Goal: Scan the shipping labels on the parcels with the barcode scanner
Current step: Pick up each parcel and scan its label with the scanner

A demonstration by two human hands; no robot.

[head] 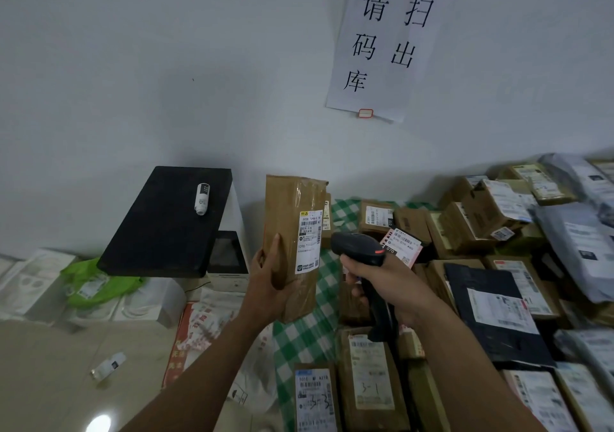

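Head view, the only one. Left hand [269, 275] grips a brown parcel [285, 232] by its lower left edge, thumb across the front, holding it just below frame centre, clear of the green checked cloth [309, 332]. The parcel's long axis runs 12 to 6, and its shipping label [309, 240] runs the same way on the right half, facing the camera. Right hand [388, 285] is clenched round the handle of the barcode scanner [360, 248], at 3 o'clock of the parcel, just beside it and not touching. Handle runs 12 to 6; the nose seems aimed toward 10 o'clock, at the label. No beam shows on the label, so this scan reads as in hand, not confirmed. A heap of labelled parcels [498, 218] fills 3 to 5 o'clock; cannot tell which are already scanned.
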